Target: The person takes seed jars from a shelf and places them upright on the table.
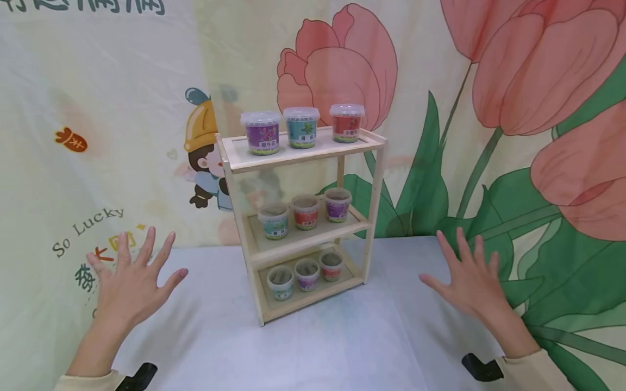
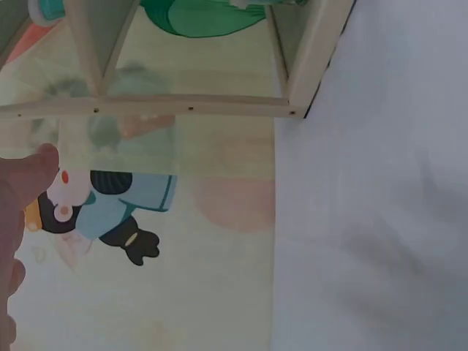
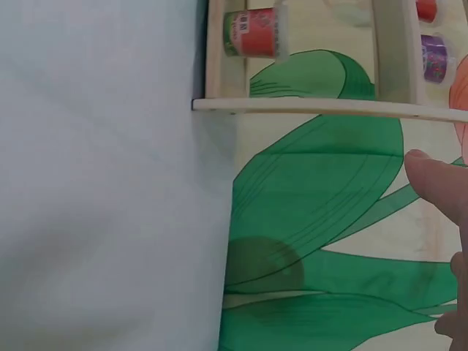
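Both hands hover with fingers spread and nothing in them, the left hand [image 1: 129,288] to the left of a wooden three-tier shelf [image 1: 303,251] and the right hand [image 1: 471,282] to its right. Three lidded tubs stand on the top tier: purple [image 1: 263,134], teal [image 1: 301,129] and red [image 1: 346,125]. The middle tier bears a teal tub [image 1: 274,222], a red tub [image 1: 305,213] and a purple tub [image 1: 337,205]. On the bottom are teal [image 1: 281,283], purple [image 1: 307,275] and red [image 1: 331,266] tubs. Each wrist view catches only part of its hand, beside the shelf's side frame.
A white cloth covers the table [image 1: 342,336] under the shelf. Behind it hangs a printed backdrop [image 1: 235,32] with large pink tulips, green leaves and a cartoon figure. Black straps [image 1: 481,368] show at both cuffs.
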`<state>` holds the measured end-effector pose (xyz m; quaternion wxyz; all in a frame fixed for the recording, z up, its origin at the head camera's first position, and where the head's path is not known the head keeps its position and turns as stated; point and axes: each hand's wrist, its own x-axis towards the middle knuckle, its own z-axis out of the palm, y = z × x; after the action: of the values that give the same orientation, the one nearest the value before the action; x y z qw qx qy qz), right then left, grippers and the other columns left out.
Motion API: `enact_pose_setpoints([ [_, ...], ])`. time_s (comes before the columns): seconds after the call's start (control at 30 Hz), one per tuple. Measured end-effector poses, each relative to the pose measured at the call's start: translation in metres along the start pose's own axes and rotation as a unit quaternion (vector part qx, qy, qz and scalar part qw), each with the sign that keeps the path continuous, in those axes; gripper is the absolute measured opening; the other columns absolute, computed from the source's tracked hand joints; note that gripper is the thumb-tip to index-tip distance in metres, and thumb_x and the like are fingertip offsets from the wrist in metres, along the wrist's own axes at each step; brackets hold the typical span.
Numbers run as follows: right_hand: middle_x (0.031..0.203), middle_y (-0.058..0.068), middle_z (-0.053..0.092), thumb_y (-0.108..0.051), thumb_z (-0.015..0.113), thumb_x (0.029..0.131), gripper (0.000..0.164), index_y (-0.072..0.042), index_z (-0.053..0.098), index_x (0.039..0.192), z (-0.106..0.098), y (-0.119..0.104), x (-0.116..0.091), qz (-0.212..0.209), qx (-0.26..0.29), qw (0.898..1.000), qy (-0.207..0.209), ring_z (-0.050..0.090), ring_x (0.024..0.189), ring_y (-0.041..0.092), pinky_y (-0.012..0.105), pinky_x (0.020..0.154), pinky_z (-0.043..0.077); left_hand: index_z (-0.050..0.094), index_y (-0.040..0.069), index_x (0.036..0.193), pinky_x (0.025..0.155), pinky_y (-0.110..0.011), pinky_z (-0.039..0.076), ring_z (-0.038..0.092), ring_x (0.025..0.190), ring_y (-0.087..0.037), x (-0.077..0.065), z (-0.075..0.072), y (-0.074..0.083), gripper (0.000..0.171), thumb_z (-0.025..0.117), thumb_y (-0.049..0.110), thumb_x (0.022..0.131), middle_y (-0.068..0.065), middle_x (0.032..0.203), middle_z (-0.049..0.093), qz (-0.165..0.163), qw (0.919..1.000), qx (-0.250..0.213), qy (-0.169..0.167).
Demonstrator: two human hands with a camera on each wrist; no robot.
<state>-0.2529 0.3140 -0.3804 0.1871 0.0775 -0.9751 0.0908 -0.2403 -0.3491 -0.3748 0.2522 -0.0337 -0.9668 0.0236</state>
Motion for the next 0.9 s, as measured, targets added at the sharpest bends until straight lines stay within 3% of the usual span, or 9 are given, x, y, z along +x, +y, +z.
enact_pose_setpoints([
  [0.3,0.172,0.034,0.013,-0.060,0.066,0.099,0.100,-0.015,0.014,0.172,-0.009,-0.023,0.024,-0.029,0.071,0.997,-0.005,0.014,0.152,0.065,0.089,0.108,0.013,0.007,0.032,0.172,0.104,-0.091,-0.013,-0.004,0.154,-0.064,0.014,-0.008,0.028,0.093,0.051,0.072,0.100,-0.020,0.177,0.007,0.015,0.9982,-0.059,0.003],
  [0.47,0.172,0.032,0.015,-0.053,0.064,0.103,0.095,-0.012,0.012,0.171,-0.004,-0.036,0.037,-0.044,0.147,0.988,-0.015,0.019,0.154,0.059,0.085,0.111,0.020,0.009,0.029,0.172,0.102,-0.095,0.010,0.011,0.153,-0.065,0.016,-0.013,0.046,0.089,0.054,0.064,0.103,-0.024,0.175,0.011,0.017,0.9898,-0.142,-0.003],
  [0.6,0.173,0.028,0.015,-0.047,0.062,0.106,0.091,-0.012,0.010,0.171,-0.001,-0.047,0.050,-0.051,0.220,0.974,-0.028,0.020,0.156,0.054,0.081,0.113,0.025,0.007,0.032,0.172,0.098,-0.090,0.029,0.025,0.149,-0.064,0.016,-0.015,0.064,0.087,0.056,0.059,0.105,-0.022,0.176,0.011,0.009,0.9762,-0.216,-0.021],
  [0.73,0.173,0.025,0.018,-0.045,0.060,0.108,0.086,-0.015,0.010,0.172,-0.001,-0.056,0.064,-0.052,0.275,0.959,-0.037,0.023,0.156,0.052,0.080,0.112,0.029,0.009,0.033,0.172,0.103,-0.086,0.032,0.031,0.150,-0.059,0.018,-0.017,0.080,0.084,0.057,0.054,0.106,-0.017,0.177,0.016,-0.001,0.9617,-0.274,-0.004],
  [0.83,0.172,0.025,0.022,-0.044,0.059,0.109,0.082,-0.018,0.013,0.171,0.000,-0.059,0.072,-0.048,0.318,0.946,-0.047,0.028,0.154,0.052,0.078,0.112,0.033,0.015,0.031,0.172,0.107,-0.078,0.038,0.039,0.149,-0.052,0.017,-0.013,0.094,0.079,0.060,0.044,0.108,-0.019,0.174,0.026,0.004,0.9399,-0.341,0.019],
  [0.9,0.171,0.025,0.024,-0.043,0.058,0.110,0.078,-0.020,0.016,0.171,0.002,-0.060,0.078,-0.040,0.357,0.931,-0.059,0.032,0.152,0.052,0.076,0.112,0.036,0.019,0.029,0.171,0.107,-0.069,0.045,0.049,0.143,-0.048,0.016,-0.008,0.104,0.076,0.061,0.038,0.108,-0.020,0.169,0.034,0.008,0.9218,-0.387,0.027],
])
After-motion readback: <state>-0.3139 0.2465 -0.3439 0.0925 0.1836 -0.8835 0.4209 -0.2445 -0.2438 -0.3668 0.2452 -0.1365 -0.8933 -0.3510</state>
